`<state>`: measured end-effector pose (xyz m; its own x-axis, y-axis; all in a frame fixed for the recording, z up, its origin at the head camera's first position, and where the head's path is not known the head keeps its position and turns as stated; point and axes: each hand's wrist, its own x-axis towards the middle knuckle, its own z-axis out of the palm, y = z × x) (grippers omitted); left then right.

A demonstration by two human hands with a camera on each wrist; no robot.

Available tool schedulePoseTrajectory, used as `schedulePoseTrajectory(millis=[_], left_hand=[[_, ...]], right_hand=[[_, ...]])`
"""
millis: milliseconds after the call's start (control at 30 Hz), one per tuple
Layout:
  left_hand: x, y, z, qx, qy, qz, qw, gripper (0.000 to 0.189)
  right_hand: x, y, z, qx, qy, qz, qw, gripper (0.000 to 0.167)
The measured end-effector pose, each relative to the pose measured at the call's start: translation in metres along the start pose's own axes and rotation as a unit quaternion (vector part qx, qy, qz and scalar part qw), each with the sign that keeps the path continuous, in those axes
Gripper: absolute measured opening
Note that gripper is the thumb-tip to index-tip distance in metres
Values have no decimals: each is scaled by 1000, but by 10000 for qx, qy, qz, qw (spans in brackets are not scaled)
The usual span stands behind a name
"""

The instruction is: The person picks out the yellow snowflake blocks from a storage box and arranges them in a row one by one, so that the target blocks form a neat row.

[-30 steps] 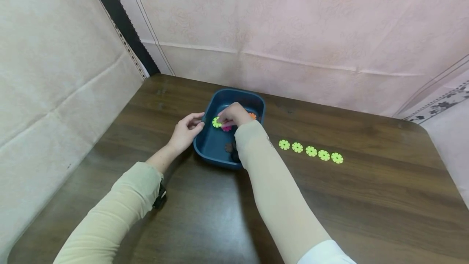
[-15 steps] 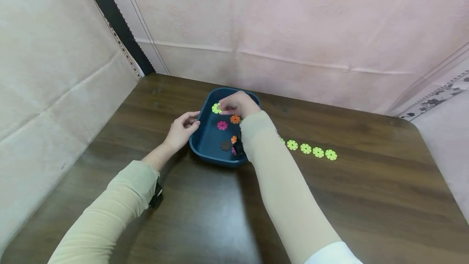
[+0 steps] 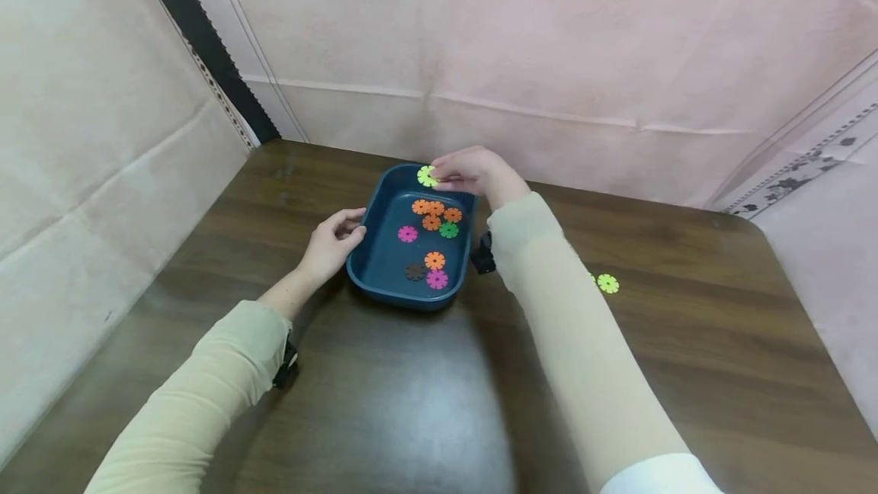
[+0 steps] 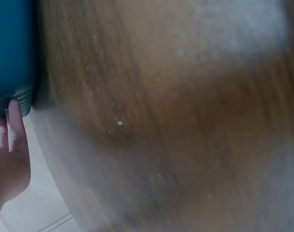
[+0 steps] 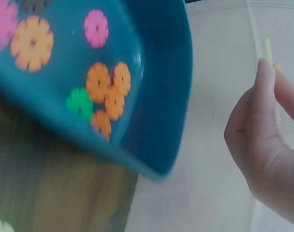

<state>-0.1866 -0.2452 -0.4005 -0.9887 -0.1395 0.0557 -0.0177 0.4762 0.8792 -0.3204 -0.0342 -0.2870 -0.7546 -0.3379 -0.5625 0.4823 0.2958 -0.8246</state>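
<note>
My right hand [image 3: 473, 172] pinches a yellow-green flower-shaped disc [image 3: 427, 175] by its edge, above the far end of a blue tray [image 3: 357, 269]. In the right wrist view the disc [image 5: 268, 50] shows edge-on between thumb and fingertips. My left hand [image 3: 329, 246] touches the tray's left side from outside, its fingers [image 4: 16, 128] fairly straight against the wall. Inside the tray lie several orange discs [image 3: 430, 222], a green disc [image 3: 449, 229], two pink discs [image 3: 437, 279] and a dark brown disc [image 3: 414, 271].
A yellow-green disc [image 3: 607, 283] lies on the wooden table [image 3: 686, 326] to the right, with part of another beside it; my right sleeve [image 3: 583, 326] covers the rest of that row. Pale cloth [image 3: 549, 59] hangs behind the table and at both sides.
My right hand has lifted the yellow-green disc from the tray floor and carried it away from me and right, baring the other discs. My left hand stays at the tray's side.
</note>
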Motion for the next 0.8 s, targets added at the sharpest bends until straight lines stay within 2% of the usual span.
schedulePoseTrajectory(millis=[267,333,367,467,567,600,700,800], left_hand=[[-1,0,0,38,13,37,10000,37],[-1,1,1,18,7,52,10000,37],[-4,7,0,-10,-8,29,10000,37],[-4,7,0,-15,-22,35,10000,37],[-4,6,0,-3,-23,11,10000,37],[-1,0,1,25,-15,19,10000,37],[-1,1,0,69,-24,15,10000,37],[-1,2,-1,82,-43,-12,10000,37]], right_hand=[[-12,6,-39,137,-261,-299,9991,46],[-16,8,-49,177,-297,-319,9989,47],[-17,9,-53,193,-331,-313,9988,48],[-22,14,-70,264,-401,-308,9984,48],[-26,20,-87,354,-417,-354,9979,42],[-27,23,-93,371,-431,-377,9977,38],[-34,31,-111,388,-435,-443,9973,23],[-41,39,-127,388,-474,-487,9969,16]])
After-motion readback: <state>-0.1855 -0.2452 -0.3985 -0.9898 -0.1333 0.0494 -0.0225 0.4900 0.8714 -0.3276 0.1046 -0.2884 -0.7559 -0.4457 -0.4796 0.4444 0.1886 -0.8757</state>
